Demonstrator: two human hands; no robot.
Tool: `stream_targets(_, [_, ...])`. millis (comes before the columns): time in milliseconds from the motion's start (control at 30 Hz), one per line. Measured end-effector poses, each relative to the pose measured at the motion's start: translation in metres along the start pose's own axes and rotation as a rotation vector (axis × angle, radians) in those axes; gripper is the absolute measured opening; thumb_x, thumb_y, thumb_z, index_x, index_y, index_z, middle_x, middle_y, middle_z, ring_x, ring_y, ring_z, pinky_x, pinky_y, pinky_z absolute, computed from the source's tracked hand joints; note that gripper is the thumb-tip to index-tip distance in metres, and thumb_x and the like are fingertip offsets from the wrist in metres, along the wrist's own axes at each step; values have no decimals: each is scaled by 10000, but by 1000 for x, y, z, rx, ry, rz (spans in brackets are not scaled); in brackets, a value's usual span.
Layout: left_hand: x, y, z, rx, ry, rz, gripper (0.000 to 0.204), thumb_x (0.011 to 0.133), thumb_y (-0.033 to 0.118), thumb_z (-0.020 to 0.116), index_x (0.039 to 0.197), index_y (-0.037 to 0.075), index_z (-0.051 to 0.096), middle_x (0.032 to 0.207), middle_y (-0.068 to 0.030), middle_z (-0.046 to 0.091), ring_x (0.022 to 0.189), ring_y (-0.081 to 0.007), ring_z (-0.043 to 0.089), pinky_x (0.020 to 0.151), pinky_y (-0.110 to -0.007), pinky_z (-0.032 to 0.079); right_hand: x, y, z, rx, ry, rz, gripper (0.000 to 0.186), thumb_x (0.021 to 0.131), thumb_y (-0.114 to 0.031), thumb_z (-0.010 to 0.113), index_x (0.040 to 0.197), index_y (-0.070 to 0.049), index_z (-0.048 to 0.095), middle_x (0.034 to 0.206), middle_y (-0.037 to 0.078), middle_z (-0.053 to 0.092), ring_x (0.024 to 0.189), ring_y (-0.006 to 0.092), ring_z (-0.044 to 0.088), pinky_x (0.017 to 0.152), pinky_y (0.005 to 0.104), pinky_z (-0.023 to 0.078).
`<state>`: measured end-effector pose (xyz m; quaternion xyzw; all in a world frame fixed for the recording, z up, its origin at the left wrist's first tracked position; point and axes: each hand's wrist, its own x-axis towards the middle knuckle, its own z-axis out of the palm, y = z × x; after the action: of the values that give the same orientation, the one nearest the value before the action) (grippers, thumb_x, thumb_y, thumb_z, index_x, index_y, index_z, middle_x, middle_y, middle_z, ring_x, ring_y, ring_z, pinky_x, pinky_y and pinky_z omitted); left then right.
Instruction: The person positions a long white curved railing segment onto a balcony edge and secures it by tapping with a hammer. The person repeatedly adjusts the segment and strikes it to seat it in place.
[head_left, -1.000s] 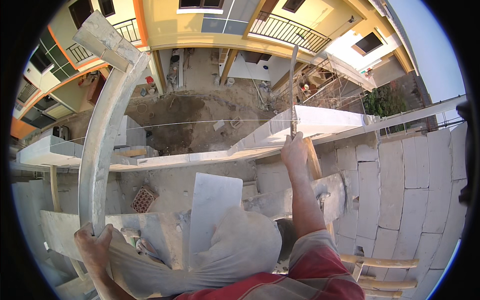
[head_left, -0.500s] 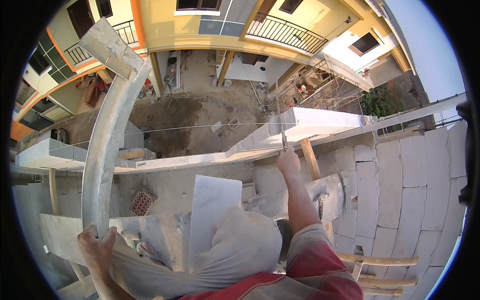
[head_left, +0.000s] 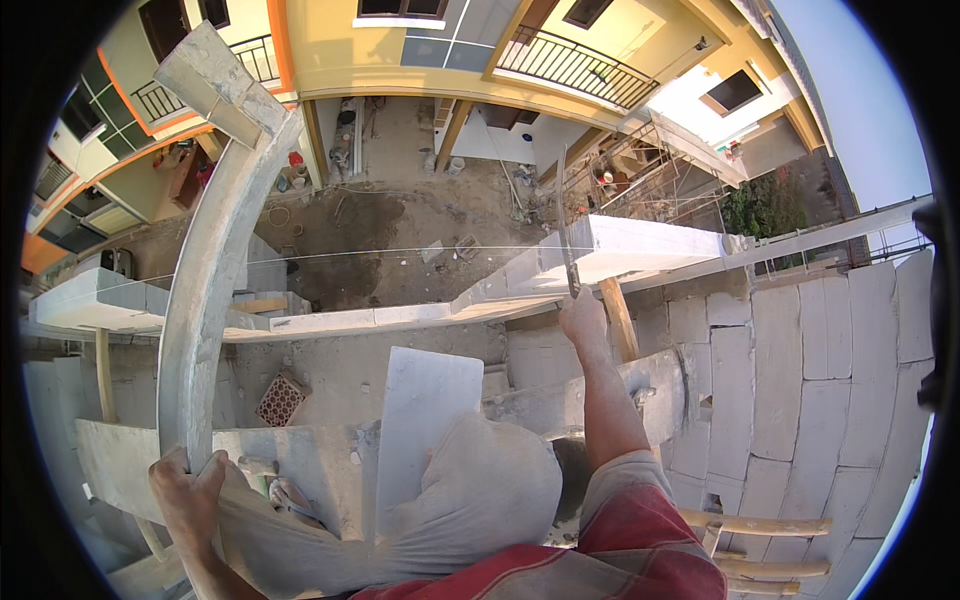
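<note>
My left hand (head_left: pixel 188 490) is closed round the lower part of a long pale, plaster-smeared beam (head_left: pixel 230 230) with a short crosspiece at its upper end. My right hand (head_left: pixel 582 318) grips a long, thin metal blade (head_left: pixel 565 225), held out in front of me near a stretched string line (head_left: pixel 430 249) and a white block wall (head_left: pixel 650 240). My grey-clothed knee (head_left: pixel 500 480) rests by a pale flat board (head_left: pixel 420 390). My foot in a sandal (head_left: pixel 290 500) is on or beside the dusty plank platform (head_left: pixel 120 450); exact contact is unclear.
A perforated brick (head_left: pixel 280 400) lies on the lower floor. A wooden post (head_left: pixel 620 325) stands right of my hand. Block walling (head_left: pixel 800 400) and timber rungs (head_left: pixel 760 525) are at right. Beyond a drop lie a dirt yard (head_left: pixel 370 230), scaffolding (head_left: pixel 660 170) and yellow houses (head_left: pixel 370 70).
My right hand and the blade have shifted down and slightly left since a second ago, rising a little again in the last half second. The beam has swayed only slightly; my left hand still grips it.
</note>
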<state>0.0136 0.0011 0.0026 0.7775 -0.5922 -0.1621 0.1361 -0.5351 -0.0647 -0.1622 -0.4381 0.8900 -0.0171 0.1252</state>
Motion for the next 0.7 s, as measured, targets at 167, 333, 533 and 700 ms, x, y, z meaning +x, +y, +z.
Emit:
stream_targets(167, [2, 2, 11, 38, 87, 36, 256, 669, 108, 750, 656, -70, 567, 543, -179, 506, 475, -280, 459, 525, -393, 392, 10, 8, 3, 280, 193, -75, 372, 951, -298, 516, 1095, 45, 523, 1002, 328, 641, 984, 453, 628, 855, 523, 484])
stream_targets(333, [8, 6, 1, 35, -7, -10, 251, 668, 102, 742, 656, -70, 560, 562, -187, 514, 488, -263, 463, 533, -392, 396, -8, 11, 30, -10, -80, 17, 335, 947, -288, 525, 1044, 33, 513, 925, 320, 647, 911, 468, 635, 801, 532, 494])
stream_targets(533, [5, 9, 7, 24, 11, -32, 246, 668, 97, 735, 660, -67, 552, 555, -171, 508, 490, -234, 456, 532, -388, 391, -8, 8, 25, 109, 73, 3, 299, 949, -262, 526, 997, 32, 501, 917, 286, 666, 896, 445, 659, 797, 511, 515])
stream_targets(700, [11, 11, 3, 82, -58, -67, 215, 680, 84, 725, 688, -74, 580, 576, -171, 531, 506, -238, 478, 551, -385, 409, -6, 6, 17, 10, 9, 60, 315, 955, -276, 515, 1005, 34, 497, 907, 301, 657, 883, 470, 646, 795, 526, 511])
